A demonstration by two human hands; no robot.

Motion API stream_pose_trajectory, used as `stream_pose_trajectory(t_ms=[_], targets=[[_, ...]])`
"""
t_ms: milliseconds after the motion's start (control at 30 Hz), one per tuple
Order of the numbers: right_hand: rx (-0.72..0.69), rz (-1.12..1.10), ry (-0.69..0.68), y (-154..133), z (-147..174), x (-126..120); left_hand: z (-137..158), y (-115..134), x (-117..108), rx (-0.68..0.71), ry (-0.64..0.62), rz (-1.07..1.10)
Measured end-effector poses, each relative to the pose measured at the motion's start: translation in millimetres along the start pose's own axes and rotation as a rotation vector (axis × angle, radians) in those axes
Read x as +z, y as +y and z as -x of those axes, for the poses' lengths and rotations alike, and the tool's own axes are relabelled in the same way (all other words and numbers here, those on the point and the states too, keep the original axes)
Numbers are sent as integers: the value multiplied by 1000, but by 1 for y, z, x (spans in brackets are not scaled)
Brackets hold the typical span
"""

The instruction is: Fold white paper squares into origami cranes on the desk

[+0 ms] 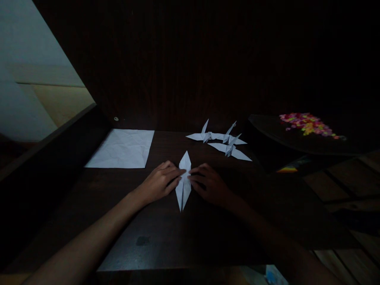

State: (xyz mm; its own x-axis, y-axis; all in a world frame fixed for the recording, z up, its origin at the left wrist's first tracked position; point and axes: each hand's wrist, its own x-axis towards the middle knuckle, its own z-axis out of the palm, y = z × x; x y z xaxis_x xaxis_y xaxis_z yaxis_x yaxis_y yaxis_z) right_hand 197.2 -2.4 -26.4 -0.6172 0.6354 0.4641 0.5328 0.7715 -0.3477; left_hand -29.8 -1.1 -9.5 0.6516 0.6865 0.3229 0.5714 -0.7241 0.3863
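Observation:
A white folded paper (185, 186), shaped like a long narrow diamond, lies on the dark wooden table in front of me. Its upper end comes to one point, and a slit divides the lower half into two narrow points. My left hand (162, 179) holds its left edge near the middle, fingertips resting on the paper. From the other side, my right hand (208, 183) grips the right edge at the same height, thumb and fingers against it. Deep shadow dims the right hand. Behind the hands stand several white paper cranes (230, 150), wings spread.
A creased square sheet of white paper (121, 148) lies at the back left. Toward the right is a dark object (267, 134) with pink and yellow flower-like decoration (308, 124). A dark panel (166, 79) rises behind the table, and a raised side board (53, 146) borders the left.

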Motion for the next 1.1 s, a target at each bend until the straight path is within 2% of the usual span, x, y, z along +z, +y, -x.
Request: stream_pose_trajectory(t_ms=[267, 467, 1000, 1100], targets=[[67, 45, 32, -1, 0, 4, -1, 1, 9, -163, 123, 141], [161, 73, 8, -1, 1, 7, -3, 3, 12, -336, 186, 63], [76, 18, 57, -4, -1, 3, -2, -2, 13, -385, 201, 232], [64, 17, 60, -3, -1, 3, -2, -1, 12, -373, 194, 211]])
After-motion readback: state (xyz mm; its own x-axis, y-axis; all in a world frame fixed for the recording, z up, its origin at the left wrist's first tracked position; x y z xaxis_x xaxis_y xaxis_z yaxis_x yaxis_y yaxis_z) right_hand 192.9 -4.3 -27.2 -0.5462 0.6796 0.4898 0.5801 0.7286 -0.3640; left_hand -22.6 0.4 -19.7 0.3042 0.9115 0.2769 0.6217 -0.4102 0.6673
